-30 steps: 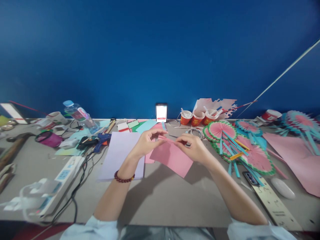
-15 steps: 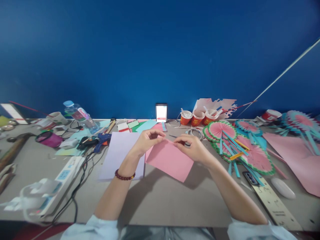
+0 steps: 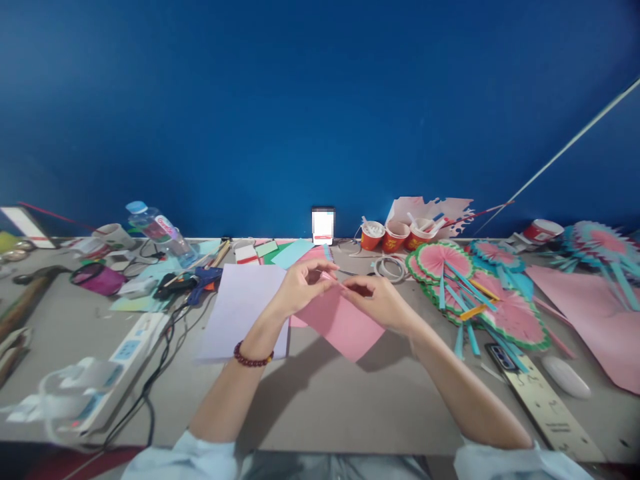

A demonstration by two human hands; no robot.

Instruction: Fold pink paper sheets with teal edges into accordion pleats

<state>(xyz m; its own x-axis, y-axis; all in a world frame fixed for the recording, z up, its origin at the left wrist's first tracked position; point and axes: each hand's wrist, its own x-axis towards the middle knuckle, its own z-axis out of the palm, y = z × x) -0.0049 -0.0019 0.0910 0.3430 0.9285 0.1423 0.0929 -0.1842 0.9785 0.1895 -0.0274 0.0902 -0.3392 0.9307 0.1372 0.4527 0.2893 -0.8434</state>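
Pink paper (image 3: 347, 327), held up just R of the lilac sheet (image 3: 245, 300), is pinched along its far edge by L hand (image 3: 299, 288) & R hand (image 3: 377, 300), w/ red cups (image 3: 397, 244) behind & R of that sheet, paper fans (image 3: 517, 317) well R, pwr strip (image 3: 125, 353) L.

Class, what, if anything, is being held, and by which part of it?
Pink paper, pinched at its far edge by the left hand and the right hand.
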